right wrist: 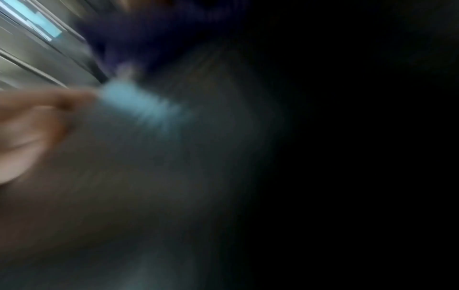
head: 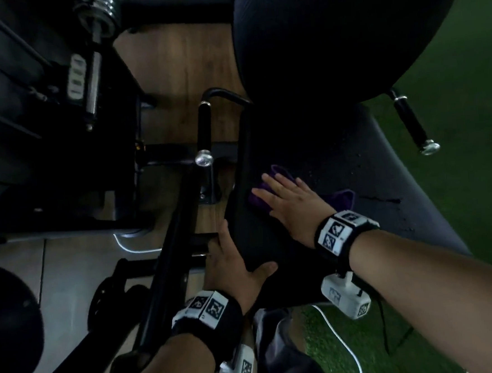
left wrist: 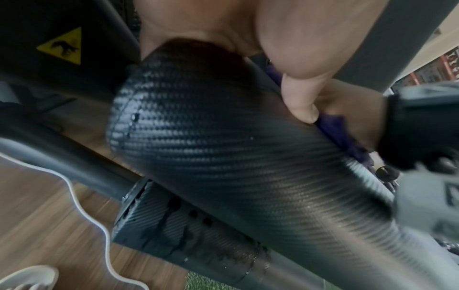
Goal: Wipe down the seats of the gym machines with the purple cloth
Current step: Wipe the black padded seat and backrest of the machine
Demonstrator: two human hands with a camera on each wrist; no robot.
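- On the black padded seat of a gym machine, the right hand lies flat, fingers straight, pressing the purple cloth against the pad near its left edge.
- The left hand grips the seat's near left corner, thumb on top and fingers wrapped under the rim; its grip is closed on the pad.
- Step in hand, as judged: wiping this seat, with droplets visible on the textured cover.
- The next move likely calls for sweeping the cloth rightward across the unwiped area while the left hand steadies the pad.
- Most of the cloth is hidden under the palm; the right wrist view is blurred and dark, and the head view is dim.
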